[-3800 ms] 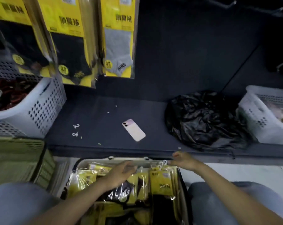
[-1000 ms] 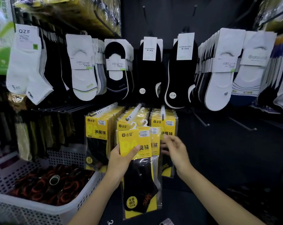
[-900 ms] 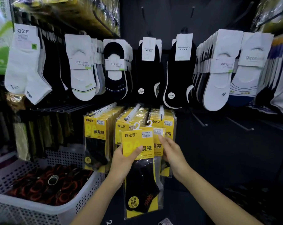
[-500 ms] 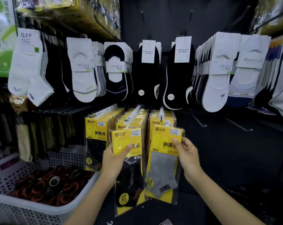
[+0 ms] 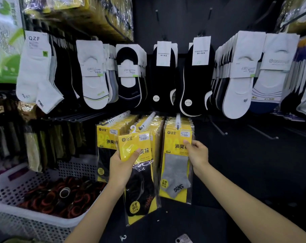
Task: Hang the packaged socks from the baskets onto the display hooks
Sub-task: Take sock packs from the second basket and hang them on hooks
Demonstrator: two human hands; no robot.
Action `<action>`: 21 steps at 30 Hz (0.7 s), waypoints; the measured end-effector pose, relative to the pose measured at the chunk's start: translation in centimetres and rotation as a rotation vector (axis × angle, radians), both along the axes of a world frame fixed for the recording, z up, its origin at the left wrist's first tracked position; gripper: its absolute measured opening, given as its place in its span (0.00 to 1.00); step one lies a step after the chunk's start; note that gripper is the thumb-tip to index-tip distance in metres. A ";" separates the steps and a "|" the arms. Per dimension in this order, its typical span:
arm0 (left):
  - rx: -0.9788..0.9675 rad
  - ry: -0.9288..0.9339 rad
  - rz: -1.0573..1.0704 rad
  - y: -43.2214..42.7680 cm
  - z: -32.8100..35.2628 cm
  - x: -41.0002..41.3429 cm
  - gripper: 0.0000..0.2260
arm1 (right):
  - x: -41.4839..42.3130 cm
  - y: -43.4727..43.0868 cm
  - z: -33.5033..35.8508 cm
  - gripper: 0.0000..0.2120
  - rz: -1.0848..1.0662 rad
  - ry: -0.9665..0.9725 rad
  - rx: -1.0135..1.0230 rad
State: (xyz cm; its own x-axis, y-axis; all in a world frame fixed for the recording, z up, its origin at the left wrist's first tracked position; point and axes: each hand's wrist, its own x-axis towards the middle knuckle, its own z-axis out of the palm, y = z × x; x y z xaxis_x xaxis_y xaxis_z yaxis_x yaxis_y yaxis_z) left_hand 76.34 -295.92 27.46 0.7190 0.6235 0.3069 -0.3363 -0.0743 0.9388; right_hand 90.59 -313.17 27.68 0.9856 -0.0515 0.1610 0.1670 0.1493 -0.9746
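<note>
The grey sock pack [image 5: 175,169] has gone up since a moment ago and now sits at the front of the stack on the right hook [image 5: 178,120]. The right hand [image 5: 197,153] pinches its edge, thumb in front and fingers curled behind. The left hand [image 5: 124,165] grips the black sock pack [image 5: 141,186] by its yellow top, thumb across the front, and the pack's white hanger [image 5: 133,128] is just beside the tip of the middle hook [image 5: 147,121].

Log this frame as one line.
phase: hanging | left hand: holds black sock pack, not yet hooked | right hand: pinches grey sock pack on right hook | next: likely middle hook
</note>
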 end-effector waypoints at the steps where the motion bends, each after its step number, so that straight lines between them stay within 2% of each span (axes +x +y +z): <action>1: 0.005 0.005 -0.006 -0.1 -0.1 0.0 0.06 | 0.5 0.0 -0.2 0.07 -0.043 0.013 -0.014; 7: 0.026 0.020 -0.052 -0.5 -0.6 0.2 0.07 | 1.2 -1.9 -3.0 0.11 -0.240 0.116 -0.171; 9: 0.031 0.036 -0.069 -0.9 -1.1 0.4 0.06 | 0.6 -2.6 -4.0 0.11 -0.241 0.127 -0.178; 13: 0.059 0.095 -0.133 -2.1 -1.6 1.3 0.08 | -2.1 -2.9 -4.0 0.08 -0.022 0.066 -0.093; 18: 0.094 0.111 -0.257 -4.7 -1.9 2.8 0.08 | -6.2 -2.3 -2.2 0.10 0.371 0.015 -0.077; 21: 0.089 0.079 -0.307 -6.1 -2.1 3.3 0.08 | -7.1 -2.2 -2.3 0.08 0.398 -0.019 -0.018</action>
State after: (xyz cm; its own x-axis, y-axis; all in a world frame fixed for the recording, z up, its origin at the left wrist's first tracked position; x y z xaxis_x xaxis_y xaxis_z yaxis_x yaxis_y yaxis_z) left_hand 79.68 -302.04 25.37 0.8931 0.3468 0.2866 -0.2825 -0.0634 0.9572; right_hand 83.53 -315.34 25.38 0.9249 0.3366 0.1768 0.1178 0.1886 -0.9750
